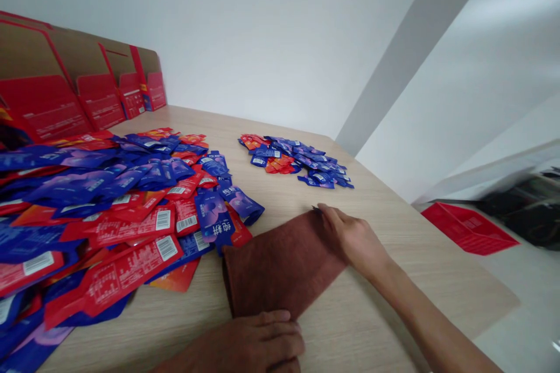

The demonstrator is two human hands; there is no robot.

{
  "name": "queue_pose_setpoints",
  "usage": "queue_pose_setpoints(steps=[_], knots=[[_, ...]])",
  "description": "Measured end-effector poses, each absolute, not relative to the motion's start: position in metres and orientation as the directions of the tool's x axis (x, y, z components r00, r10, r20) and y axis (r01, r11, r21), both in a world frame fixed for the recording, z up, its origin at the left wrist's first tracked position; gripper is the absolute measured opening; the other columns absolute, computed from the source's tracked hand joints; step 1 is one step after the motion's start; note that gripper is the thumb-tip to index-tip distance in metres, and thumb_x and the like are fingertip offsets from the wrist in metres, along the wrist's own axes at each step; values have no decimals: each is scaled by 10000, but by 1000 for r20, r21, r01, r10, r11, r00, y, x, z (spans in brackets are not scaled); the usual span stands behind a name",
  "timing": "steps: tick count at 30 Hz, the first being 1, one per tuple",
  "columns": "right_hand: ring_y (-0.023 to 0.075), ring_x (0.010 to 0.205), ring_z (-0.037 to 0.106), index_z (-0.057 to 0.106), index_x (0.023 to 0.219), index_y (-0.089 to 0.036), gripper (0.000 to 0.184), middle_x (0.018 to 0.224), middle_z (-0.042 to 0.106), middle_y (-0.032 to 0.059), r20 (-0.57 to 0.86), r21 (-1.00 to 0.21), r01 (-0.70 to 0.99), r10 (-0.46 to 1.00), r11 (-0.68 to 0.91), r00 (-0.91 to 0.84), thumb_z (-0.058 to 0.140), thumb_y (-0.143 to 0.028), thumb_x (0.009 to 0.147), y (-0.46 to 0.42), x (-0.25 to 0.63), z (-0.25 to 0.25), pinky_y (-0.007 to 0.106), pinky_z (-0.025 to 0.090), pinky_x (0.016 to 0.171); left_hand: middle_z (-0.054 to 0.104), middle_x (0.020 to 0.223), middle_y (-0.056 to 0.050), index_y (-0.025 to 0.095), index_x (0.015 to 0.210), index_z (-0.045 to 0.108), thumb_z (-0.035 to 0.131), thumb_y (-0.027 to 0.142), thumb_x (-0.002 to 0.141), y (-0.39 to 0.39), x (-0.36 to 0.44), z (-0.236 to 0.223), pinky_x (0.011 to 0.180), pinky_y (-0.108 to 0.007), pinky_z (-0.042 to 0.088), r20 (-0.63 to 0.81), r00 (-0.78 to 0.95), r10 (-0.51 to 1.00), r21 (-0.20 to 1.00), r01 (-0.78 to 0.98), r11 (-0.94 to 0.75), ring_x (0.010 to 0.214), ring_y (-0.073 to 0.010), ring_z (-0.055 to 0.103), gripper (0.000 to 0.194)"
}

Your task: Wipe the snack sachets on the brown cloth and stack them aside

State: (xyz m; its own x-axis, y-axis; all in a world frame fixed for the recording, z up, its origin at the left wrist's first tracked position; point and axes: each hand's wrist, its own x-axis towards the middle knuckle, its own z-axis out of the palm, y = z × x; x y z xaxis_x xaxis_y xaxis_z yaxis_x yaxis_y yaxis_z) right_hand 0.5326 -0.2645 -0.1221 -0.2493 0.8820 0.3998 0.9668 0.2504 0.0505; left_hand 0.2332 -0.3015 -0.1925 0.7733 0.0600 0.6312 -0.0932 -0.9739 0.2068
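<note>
So the brown cloth (284, 262) is lying folded on the tabletop (367, 326) at lower center of the frame, with the right hand (350, 233) pinching its far right corner between thumb and fingers, while the left hand (262, 344) has its fingers close together over the near edge at bottom center, though I can't tell if they're gripping or just resting. Honestly, I'd keep that left hand light and flat and the corner pinch snug so the layers stay lined up, and mind the blue and red pouches (214, 221) touching its left end.
</note>
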Motion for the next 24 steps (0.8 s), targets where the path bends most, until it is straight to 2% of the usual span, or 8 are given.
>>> queue_pose_setpoints(steps=[3,5,7,9,13,16,20,24], knots=[[263,905,820,647,1428,-209,404,1181,822,130,580,-391,907,807,155,112,540,-371,1073,-278,516,-119,382,675,824,786,1161,-34,147,1074,670,457,159,1178,-302,232,-194,1301,-256,327,615,785,72,228,-89,-970,1196,-125,720,237],[261,846,803,642,1404,-220,442,1073,827,102,479,-677,724,826,134,296,594,-479,1048,-288,499,-125,381,673,756,786,1179,-45,143,1080,671,464,157,1175,-303,232,-196,1305,-265,327,598,798,78,243,-87,-966,1220,-133,712,228],[272,893,796,669,1342,-220,414,1061,823,100,339,-788,599,913,145,225,604,-496,1040,-295,485,-135,400,675,785,787,1183,-49,142,1081,670,461,160,1177,-304,231,-196,1309,-271,323,587,805,84,252,-83,-964,1236,-137,705,230],[300,1113,761,703,1314,-233,365,1226,789,125,318,-728,655,946,202,61,592,-463,1053,-299,478,-145,467,642,975,790,1184,-46,149,1088,670,479,163,1173,-305,231,-196,1307,-271,329,579,811,88,257,-79,-963,1243,-136,702,209],[428,1505,446,723,1424,-307,411,1640,489,156,416,-307,897,893,318,-174,611,-467,1063,-300,476,-148,692,415,1201,793,1183,-39,162,1091,674,508,165,1166,-304,231,-195,1292,-258,350,591,801,100,279,-86,-957,1221,-129,719,183],[446,1314,549,725,1445,-342,435,1473,587,186,289,-112,932,909,345,-301,670,-483,1038,-297,475,-140,716,488,1046,793,1178,-48,157,1094,669,455,190,1187,-304,234,-200,1278,-250,364,655,746,118,300,-115,-947,1188,-131,739,236],[313,1080,636,662,1519,-239,481,1161,672,143,159,-140,875,882,464,-443,629,-427,1077,-295,471,-132,508,579,928,799,1180,-64,131,1204,646,470,197,1188,-304,237,-211,1264,-229,375,666,729,160,355,-120,-927,1188,-127,745,189],[278,981,654,637,1532,-183,575,1083,673,115,136,-95,823,827,560,-546,649,-505,1056,-292,473,-134,436,605,851,791,1249,-62,122,1327,611,518,202,1176,-307,237,-220,1272,-224,361,607,765,214,441,-101,-892,1242,-127,725,195]])
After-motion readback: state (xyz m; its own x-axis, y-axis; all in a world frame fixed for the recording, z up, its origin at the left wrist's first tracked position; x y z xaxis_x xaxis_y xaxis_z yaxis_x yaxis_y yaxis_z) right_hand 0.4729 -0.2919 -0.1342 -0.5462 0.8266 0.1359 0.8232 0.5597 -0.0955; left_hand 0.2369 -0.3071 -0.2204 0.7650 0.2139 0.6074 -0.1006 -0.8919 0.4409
